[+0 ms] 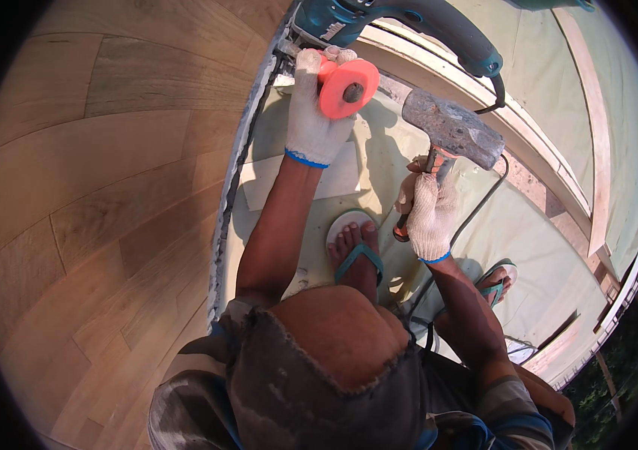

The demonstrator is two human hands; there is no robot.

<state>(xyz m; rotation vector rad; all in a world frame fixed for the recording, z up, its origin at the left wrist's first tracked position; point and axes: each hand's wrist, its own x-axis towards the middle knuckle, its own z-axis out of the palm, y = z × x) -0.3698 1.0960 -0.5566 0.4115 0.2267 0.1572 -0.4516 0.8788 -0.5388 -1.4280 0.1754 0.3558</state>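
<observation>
The gloved left hand (pixel 311 112) grips a chisel with an orange hand guard (pixel 349 88) — tight against the wood-look wall (pixel 109 187). The gloved right hand (pixel 430 214), further from that wall, clasps a club hammer (pixel 450 131) — head raised.

A wide surface of wooden planks (pixel 86 187) fills the left half of the frame, and its rough grey edge (pixel 227 202) runs from the top centre down to the lower middle. At the top centre lies a teal power tool (pixel 379 19) with a black cable (pixel 476 202) that goes down along the pale green floor (pixel 529 247). In the middle and at the right, two feet wear teal flip-flops (pixel 356 259), and at the right edge there is a pale wooden beam (pixel 596 150).
</observation>
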